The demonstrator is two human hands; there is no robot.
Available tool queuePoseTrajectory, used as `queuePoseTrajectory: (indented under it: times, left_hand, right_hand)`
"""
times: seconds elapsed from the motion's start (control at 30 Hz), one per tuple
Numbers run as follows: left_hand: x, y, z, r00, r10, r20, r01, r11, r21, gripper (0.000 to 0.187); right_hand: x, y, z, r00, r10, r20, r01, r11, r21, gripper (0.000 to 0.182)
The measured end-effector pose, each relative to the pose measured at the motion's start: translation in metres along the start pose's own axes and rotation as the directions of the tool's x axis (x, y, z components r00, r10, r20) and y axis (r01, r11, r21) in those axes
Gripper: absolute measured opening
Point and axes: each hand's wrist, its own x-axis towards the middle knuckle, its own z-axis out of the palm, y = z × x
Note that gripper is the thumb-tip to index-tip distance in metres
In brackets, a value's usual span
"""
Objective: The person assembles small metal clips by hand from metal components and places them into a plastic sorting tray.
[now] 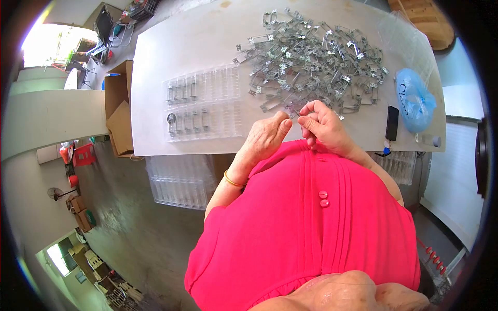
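Observation:
My left hand (267, 136) and my right hand (322, 127) meet at the table's near edge, fingers closed in a pinch. Between the fingertips is a small metal bracket (295, 113), mostly hidden by them. Just beyond my hands lies a big loose heap of silvery metal brackets (316, 62). To the left, two clear plastic trays, the farther tray (220, 82) and the nearer tray (223, 122), hold several brackets standing in slots at their left ends. A dark round object (171, 118) sits at the nearer tray's left end.
On the white table (155, 52), a black phone (392, 123), a blue plastic bag (415, 101) and a clear bottle (428, 140) lie at the right. An open cardboard box (119, 111) stands off the left edge. More clear trays (179, 181) are stacked below the table's front edge.

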Motion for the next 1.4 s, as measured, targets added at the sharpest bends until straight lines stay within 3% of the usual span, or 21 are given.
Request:
queuePoseTrajectory:
  times: [0.13,0.33,0.53,0.6,0.63,0.7,0.77,0.83,0.87,0.9,0.97,1.1,1.23,1.4]
  left_hand:
    - [-0.003,-0.003,0.002,0.994,0.1,0.05,-0.101,0.995,0.01,0.033]
    - [-0.007,-0.002,-0.003,0.986,0.084,0.145,-0.091,0.995,0.048,0.033]
    - [-0.003,0.003,0.002,0.968,0.098,0.233,-0.103,0.995,0.008,0.036]
    - [0.0,0.009,0.001,0.952,0.069,0.298,-0.063,0.998,-0.03,0.041]
    - [0.001,0.011,0.002,0.931,0.043,0.363,-0.022,0.998,-0.062,0.045]
    - [0.002,0.012,0.008,0.936,0.034,0.351,0.024,0.987,-0.157,0.048]
    - [0.004,0.009,0.014,0.94,0.024,0.339,0.066,0.966,-0.252,0.052]
    - [0.009,0.003,0.017,0.932,-0.04,0.361,0.277,0.722,-0.634,0.056]
    - [0.012,0.006,0.019,0.949,-0.049,0.31,0.269,0.635,-0.724,0.057]
    - [0.015,0.007,0.02,0.95,-0.049,0.31,0.269,0.635,-0.724,0.057]
    - [0.02,0.008,0.023,0.955,-0.109,0.277,0.292,0.512,-0.807,0.057]
    - [0.029,0.006,0.036,0.962,-0.126,0.243,0.273,0.524,-0.807,0.056]
    - [0.035,0.018,0.047,0.963,-0.152,0.222,0.269,0.516,-0.813,0.054]
    - [0.036,0.03,0.05,0.973,-0.168,0.158,0.23,0.662,-0.714,0.051]
  right_hand:
    - [-0.004,-0.004,0.008,1.0,-0.01,0.005,0.01,0.995,0.098,0.03]
    - [0.003,0.006,0.003,0.996,0.048,0.072,-0.053,0.996,0.071,0.026]
    - [-0.001,0.006,-0.001,0.998,-0.041,-0.042,0.029,0.965,-0.261,0.017]
    - [0.003,0.012,-0.008,0.961,-0.263,-0.09,0.164,0.798,-0.579,0.016]
    - [0.006,0.015,-0.011,0.961,-0.26,-0.09,0.162,0.799,-0.579,0.016]
    - [0.013,0.02,-0.02,0.883,-0.412,-0.225,0.314,0.875,-0.368,0.019]
    - [0.015,0.013,-0.036,0.867,-0.441,-0.232,0.35,0.87,-0.347,0.018]
    - [0.009,-0.003,-0.042,0.85,-0.472,-0.236,0.388,0.862,-0.327,0.017]
    - [0.0,-0.015,-0.039,0.915,-0.33,-0.234,0.275,0.931,-0.239,0.016]
    - [-0.006,-0.021,-0.038,0.959,-0.181,-0.218,0.151,0.977,-0.15,0.014]
    - [-0.01,-0.018,-0.04,0.976,-0.152,-0.154,0.133,0.983,-0.127,0.013]
    - [-0.01,-0.007,-0.048,0.994,-0.109,-0.015,0.107,0.991,-0.085,0.012]
    - [-0.014,-0.014,-0.057,0.998,-0.056,0.011,0.057,0.997,-0.046,0.012]
    - [-0.014,-0.014,-0.068,0.999,-0.037,0.024,0.039,0.996,-0.085,0.011]
